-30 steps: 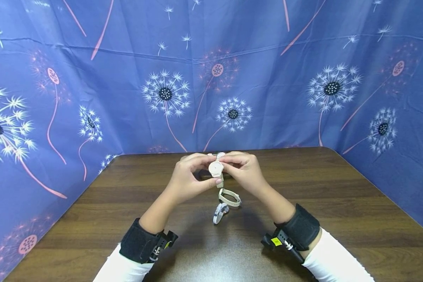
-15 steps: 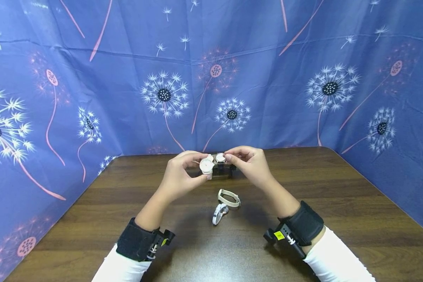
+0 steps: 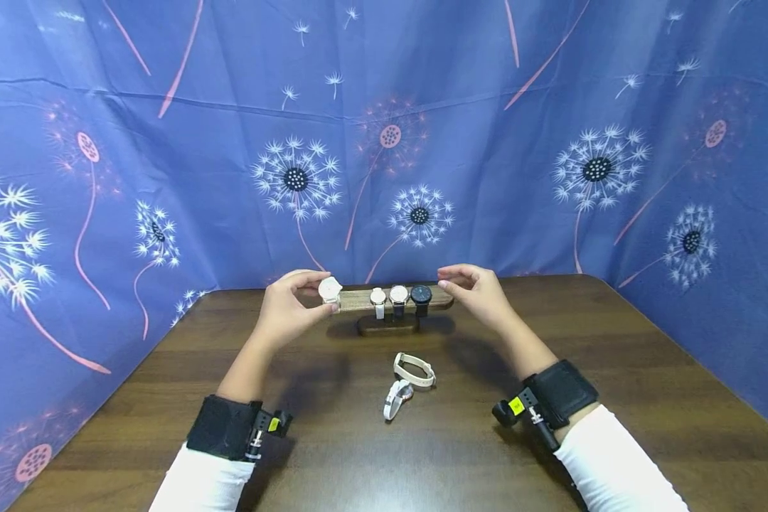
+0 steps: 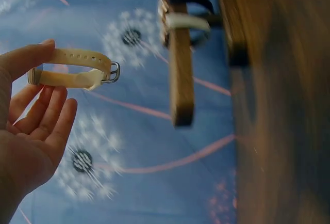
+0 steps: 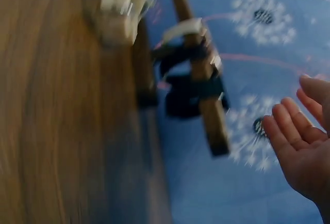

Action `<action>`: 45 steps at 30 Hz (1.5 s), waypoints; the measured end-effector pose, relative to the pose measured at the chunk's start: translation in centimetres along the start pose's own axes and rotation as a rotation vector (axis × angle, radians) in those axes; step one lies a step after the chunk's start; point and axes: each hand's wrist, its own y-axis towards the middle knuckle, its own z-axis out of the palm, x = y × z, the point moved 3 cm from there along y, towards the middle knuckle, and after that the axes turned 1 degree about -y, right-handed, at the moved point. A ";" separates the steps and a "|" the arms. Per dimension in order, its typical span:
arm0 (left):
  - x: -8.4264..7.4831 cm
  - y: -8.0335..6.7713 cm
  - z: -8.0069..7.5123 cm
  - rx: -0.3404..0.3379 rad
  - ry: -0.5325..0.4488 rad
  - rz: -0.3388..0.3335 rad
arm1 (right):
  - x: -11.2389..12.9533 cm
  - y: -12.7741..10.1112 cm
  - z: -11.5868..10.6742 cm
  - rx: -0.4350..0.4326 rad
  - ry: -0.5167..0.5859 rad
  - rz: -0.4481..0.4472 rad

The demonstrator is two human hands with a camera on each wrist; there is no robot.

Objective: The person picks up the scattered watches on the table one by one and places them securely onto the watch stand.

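Note:
My left hand (image 3: 316,294) pinches a cream watch (image 3: 330,290) just off the left end of a wooden bar stand (image 3: 353,299). In the left wrist view the watch's buckled cream strap (image 4: 72,69) hangs between thumb and fingers of the left hand (image 4: 44,79), a short way from the bar (image 4: 180,64). Three watches sit on the bar: a white one (image 3: 377,299), a pale one (image 3: 399,295) and a black one (image 3: 421,294). My right hand (image 3: 444,279) hovers open at the bar's right end; in the right wrist view this right hand (image 5: 301,141) stays apart from the bar (image 5: 209,110).
A cream watch (image 3: 414,369) and a white watch (image 3: 397,397) lie on the dark wooden table (image 3: 614,398) in front of the stand. Blue dandelion-print cloth (image 3: 166,178) closes off the back and both sides.
Both hands have spread apart. The left carried the cream watch leftward to the bar's left end; the right let go of it and moved to the bar's right end. The stand is now uncovered.

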 end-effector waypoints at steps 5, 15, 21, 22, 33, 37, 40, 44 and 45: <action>2.8 0.9 -1.3 0.052 0.023 -0.100 | -2.6 0.3 -0.4 0.160 -0.192 0.034; 7.6 1.5 -0.7 0.183 0.083 -0.244 | -5.8 0.8 -0.1 0.268 -0.200 0.067; 9.0 1.3 0.5 0.220 0.099 -0.263 | -6.4 0.5 0.2 0.276 -0.153 0.111; 9.1 1.3 0.7 0.223 0.098 -0.259 | -6.4 0.5 0.3 0.275 -0.148 0.120; 9.9 1.9 2.5 0.257 0.061 -0.288 | -6.3 0.9 0.5 0.259 -0.142 0.152; 9.9 2.2 2.6 0.262 0.051 -0.302 | -6.0 1.2 0.5 0.271 -0.151 0.162; 10.0 2.4 2.7 0.277 0.045 -0.303 | -5.7 1.4 0.5 0.285 -0.168 0.137; 10.2 2.4 2.8 0.284 0.028 -0.303 | -5.4 1.5 0.5 0.307 -0.208 0.094; 10.2 2.4 2.8 0.285 0.020 -0.296 | -5.3 1.5 0.5 0.313 -0.211 0.087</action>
